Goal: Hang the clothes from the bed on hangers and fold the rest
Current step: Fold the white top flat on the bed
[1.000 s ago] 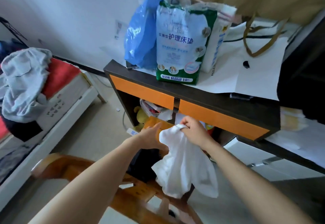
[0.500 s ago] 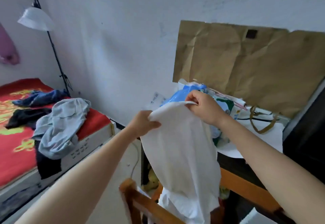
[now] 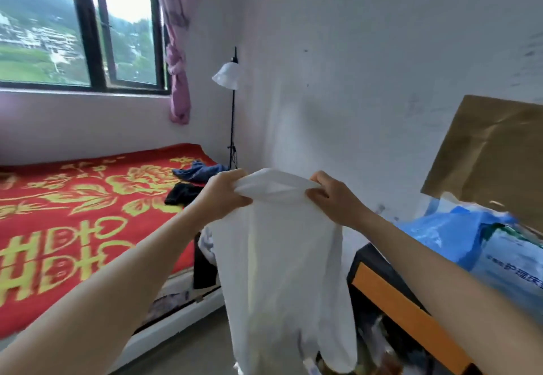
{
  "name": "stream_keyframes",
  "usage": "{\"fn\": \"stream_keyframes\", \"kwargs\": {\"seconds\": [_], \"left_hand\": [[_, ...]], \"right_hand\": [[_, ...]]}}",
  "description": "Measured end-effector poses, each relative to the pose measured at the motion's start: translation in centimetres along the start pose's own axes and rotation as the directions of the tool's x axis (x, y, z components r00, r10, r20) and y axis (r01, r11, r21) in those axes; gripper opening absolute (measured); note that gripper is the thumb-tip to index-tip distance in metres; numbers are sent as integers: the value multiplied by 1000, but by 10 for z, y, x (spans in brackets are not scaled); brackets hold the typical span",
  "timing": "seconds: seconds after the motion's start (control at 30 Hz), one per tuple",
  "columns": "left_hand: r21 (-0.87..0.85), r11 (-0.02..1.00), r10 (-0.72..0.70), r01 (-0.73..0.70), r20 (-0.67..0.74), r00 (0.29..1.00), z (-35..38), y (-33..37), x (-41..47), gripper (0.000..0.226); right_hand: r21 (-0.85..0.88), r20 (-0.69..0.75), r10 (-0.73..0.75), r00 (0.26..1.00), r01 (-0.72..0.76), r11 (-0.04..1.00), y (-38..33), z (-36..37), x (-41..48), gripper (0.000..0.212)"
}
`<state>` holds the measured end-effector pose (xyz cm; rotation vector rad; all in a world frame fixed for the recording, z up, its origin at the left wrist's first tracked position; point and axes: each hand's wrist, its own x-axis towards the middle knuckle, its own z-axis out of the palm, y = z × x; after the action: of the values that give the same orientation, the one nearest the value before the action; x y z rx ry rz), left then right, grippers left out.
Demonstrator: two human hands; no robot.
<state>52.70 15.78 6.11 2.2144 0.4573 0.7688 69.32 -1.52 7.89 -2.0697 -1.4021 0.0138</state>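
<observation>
the white shirt (image 3: 282, 271) hangs lengthwise straight below both hands; left hand (image 3: 221, 195) and right hand (image 3: 335, 198) each grasp its top edge.

Soft window (image 3: 82, 27) daylight, blurred, warped edges

Only arms in shot. Left arm (image 3: 117, 280) and right arm (image 3: 440, 260) bare from frame edge to wrist, uncovered all the way. Left hand (image 3: 223, 195) and right hand (image 3: 335, 201) bare as well. Upper arms and clothing out of frame.
</observation>
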Motion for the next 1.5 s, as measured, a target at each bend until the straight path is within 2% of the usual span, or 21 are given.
{"fn": "stream_keyframes", "kwargs": {"seconds": [0.17,0.23,0.3,0.4,0.53,0.63,0.7,0.77,0.83,0.9,1.0,1.1,1.2,1.3,1.4,1.5], "left_hand": [[-47,994,-100,101,27,995,-79,-46,-37,41],[-77,983,-172,170,-25,985,-106,-67,-58,40],[-89,964,-261,252,-120,958,-132,-93,-78,35],[-65,948,-318,313,-288,903,-165,-131,-103,16],[-99,938,-334,332,-513,791,-210,-169,-118,5],[-142,941,-329,307,-596,732,-243,-182,-104,3],[-162,946,-320,282,-614,721,-270,-193,-83,8],[-134,953,-295,271,-608,737,-293,-198,-62,15],[-104,960,-268,261,-621,737,-321,-207,-38,20],[-102,965,-248,241,-647,721,-348,-214,-21,22],[-108,969,-234,223,-690,685,-388,-230,-5,23],[-167,961,-269,218,-734,624,-427,-254,-4,28],[-241,946,-324,218,-758,566,-467,-284,-9,23],[-346,911,-413,226,-750,516,-507,-331,-16,19],[-417,873,-487,253,-717,499,-542,-384,-26,23],[-453,845,-534,285,-679,504,-571,-433,-42,25]], "right_hand": [[148,154,-108,982,85,985,-55,60,48,18],[213,234,-172,957,122,969,-76,94,66,21],[249,345,-221,912,137,959,-96,135,84,27],[232,506,-242,828,139,963,-120,194,108,23],[346,556,-329,763,147,927,-159,260,146,22],[550,554,-402,729,43,834,-180,295,171,15],[703,571,-469,674,-106,703,-188,323,198,36],[743,621,-517,590,-231,629,-193,345,221,49],[699,674,-525,520,-218,681,-198,373,246,42],[616,726,-481,491,-154,772,-200,401,263,23],[546,752,-400,524,-155,823,-199,444,290,13],[419,733,-329,596,-13,908,-208,474,322,24],[352,682,-290,671,46,935,-222,496,353,19],[312,566,-237,790,61,948,-240,515,384,11],[356,408,-171,897,16,934,-260,530,405,35],[395,314,-122,941,-12,919,-277,541,419,26]]}}
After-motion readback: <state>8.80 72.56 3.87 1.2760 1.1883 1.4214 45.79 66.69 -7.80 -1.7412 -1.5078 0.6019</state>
